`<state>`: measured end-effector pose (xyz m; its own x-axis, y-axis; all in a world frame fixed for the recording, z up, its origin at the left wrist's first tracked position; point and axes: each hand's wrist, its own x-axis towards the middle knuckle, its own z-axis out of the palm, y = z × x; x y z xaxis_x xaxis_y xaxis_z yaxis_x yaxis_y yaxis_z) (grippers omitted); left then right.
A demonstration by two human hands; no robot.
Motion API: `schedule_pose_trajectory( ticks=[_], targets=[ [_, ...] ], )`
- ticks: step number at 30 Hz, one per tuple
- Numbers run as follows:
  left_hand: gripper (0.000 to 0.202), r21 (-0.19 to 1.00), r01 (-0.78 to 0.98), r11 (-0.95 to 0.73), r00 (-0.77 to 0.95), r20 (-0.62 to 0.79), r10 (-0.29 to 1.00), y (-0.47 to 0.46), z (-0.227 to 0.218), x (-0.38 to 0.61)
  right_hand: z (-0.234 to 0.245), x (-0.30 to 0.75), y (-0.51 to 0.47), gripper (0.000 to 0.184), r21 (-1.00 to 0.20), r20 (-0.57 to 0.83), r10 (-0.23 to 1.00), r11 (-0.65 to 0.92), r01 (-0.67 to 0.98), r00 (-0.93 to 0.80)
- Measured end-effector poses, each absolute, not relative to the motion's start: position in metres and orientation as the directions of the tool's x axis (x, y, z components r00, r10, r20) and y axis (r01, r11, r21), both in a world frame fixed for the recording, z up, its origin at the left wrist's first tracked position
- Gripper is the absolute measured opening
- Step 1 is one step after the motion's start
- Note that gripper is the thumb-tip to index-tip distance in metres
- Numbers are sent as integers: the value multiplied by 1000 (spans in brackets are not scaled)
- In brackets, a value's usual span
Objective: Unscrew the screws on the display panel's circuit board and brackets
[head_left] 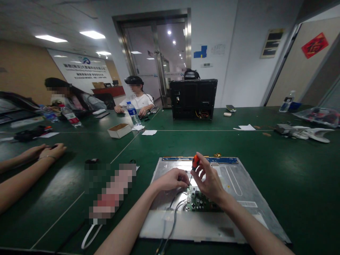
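A silver metal panel (239, 198), the back of a flat screen, lies on the green table before me. On its middle sits a small green circuit board (198, 202) with grey wires (174, 212) leading off toward me. My right hand (208, 179) is closed on a screwdriver with an orange handle (195, 162), its tip pointing down at the board's upper left corner. My left hand (171, 179) is curled beside the tip, fingers pinched at the board's edge; what they hold is hidden.
Another person's arms (29, 166) rest on the table at left. Two people sit at the far side with water bottles (132, 113), a cardboard box (119, 130) and papers. A black monitor back (193, 99) stands upright in the middle. Plastic parts (305, 132) lie at right.
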<state>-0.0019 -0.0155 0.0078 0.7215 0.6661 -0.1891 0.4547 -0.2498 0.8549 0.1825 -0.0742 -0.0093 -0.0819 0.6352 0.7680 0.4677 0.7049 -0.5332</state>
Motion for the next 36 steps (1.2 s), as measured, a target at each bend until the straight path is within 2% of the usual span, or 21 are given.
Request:
schedule_pose_trajectory(
  ticks=[6,13,20,30,36],
  targets=[
    [5,839,461,-288,729,-173,662,-15,9,-2,-13,184,-72,63,-494,792,606,712,499,-80],
    [6,855,444,-269,735,-176,655,-17,11,-1,-9,185,-77,69,-540,747,655,699,468,-116],
    [4,853,454,-259,728,-188,659,-16,9,-2,-8,185,-77,69,-533,753,648,702,473,-113],
    [3,832,468,-298,745,-190,640,-11,8,-3,-7,185,-75,67,-452,799,591,712,538,-110],
    [4,863,427,-271,758,-178,628,-11,6,-4,-5,185,-77,72,-498,771,623,721,482,-135]
  ],
)
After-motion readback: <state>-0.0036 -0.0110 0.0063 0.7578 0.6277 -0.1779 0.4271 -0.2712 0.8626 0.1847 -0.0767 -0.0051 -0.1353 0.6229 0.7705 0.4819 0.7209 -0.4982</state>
